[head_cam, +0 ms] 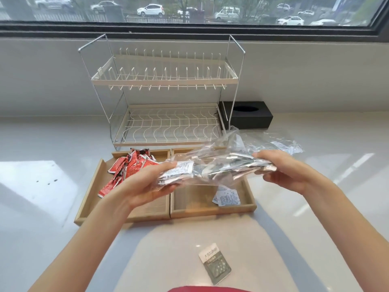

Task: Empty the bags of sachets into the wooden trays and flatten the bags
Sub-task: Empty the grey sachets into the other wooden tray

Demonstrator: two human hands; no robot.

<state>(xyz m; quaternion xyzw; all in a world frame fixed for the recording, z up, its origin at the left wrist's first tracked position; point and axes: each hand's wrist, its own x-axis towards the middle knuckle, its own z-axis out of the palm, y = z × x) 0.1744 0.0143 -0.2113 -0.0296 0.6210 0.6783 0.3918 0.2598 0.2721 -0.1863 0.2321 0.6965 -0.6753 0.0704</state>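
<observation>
I hold a clear plastic bag [212, 165] full of silver-grey sachets above the right wooden tray [212, 210]. My left hand [147, 184] grips its left end and my right hand [282, 169] grips its right end. A couple of white sachets [227, 197] lie in the right tray. The left wooden tray [90, 192] holds a pile of red sachets [128, 167]. One grey sachet [214, 263] lies on the counter near me. Another clear bag [280, 142] lies flat on the counter behind my right hand.
A two-tier wire dish rack [166, 98] stands just behind the trays. A black tissue box [248, 116] sits to its right against the wall. The white counter [42, 165] stretches to both sides below a window.
</observation>
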